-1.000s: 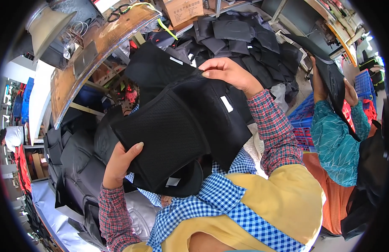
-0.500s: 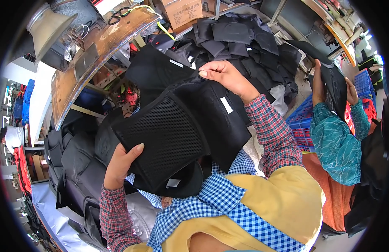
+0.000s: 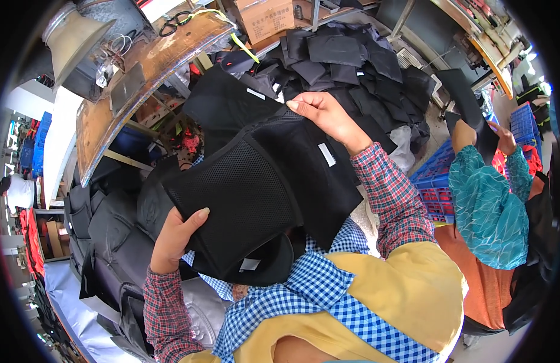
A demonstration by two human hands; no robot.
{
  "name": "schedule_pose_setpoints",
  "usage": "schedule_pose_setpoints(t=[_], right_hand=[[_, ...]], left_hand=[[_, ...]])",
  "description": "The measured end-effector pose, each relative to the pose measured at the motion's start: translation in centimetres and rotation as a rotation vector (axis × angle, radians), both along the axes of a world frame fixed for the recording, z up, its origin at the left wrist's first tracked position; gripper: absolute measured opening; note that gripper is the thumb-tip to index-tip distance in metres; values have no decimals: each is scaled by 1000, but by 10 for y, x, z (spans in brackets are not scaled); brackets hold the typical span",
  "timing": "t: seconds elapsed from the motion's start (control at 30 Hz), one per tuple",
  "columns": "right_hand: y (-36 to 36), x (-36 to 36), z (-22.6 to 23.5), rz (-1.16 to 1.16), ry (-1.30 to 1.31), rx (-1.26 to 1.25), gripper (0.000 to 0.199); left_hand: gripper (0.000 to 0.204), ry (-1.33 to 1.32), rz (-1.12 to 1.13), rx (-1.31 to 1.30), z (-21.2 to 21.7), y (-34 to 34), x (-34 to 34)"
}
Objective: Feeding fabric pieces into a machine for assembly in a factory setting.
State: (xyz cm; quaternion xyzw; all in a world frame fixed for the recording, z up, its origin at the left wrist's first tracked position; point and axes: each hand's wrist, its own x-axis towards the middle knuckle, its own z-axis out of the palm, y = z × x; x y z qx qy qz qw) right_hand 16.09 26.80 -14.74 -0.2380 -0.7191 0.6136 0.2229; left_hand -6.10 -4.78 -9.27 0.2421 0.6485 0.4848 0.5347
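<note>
Beyond, black pieces [image 3: 335, 51] are lying heaped, while left grip [image 3: 174, 239] and right grip [image 3: 329, 121] are clamping mesh fabric [image 3: 239, 187], slanting up rightward between them.

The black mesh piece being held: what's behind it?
Beyond the mesh piece, more black material with a white label shows; whether the two join is unclear. The left hand has most fingers hidden, and anything directly behind is covered too.

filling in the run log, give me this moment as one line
left hand: holds left side of black mesh piece | right hand: pinches its far edge | beyond: pile of black pieces | rightward: blue crate
</note>
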Motion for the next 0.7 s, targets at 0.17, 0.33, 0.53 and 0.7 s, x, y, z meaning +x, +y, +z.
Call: schedule_pose_setpoints(t=[0.17, 0.33, 0.53, 0.7], right_hand=[[-6, 8, 5, 97, 191, -70, 19], [-2, 10, -7, 165, 188, -18, 20], [-5, 3, -7, 71, 108, 244, 17], [-5, 4, -6, -18, 172, 267, 23]], left_hand=[[44, 13, 27, -24, 1, -2, 1], [48, 93, 45, -55, 2, 3, 6], [53, 150, 11, 3, 6, 3, 12], [50, 167, 0, 40, 5, 6, 12]])
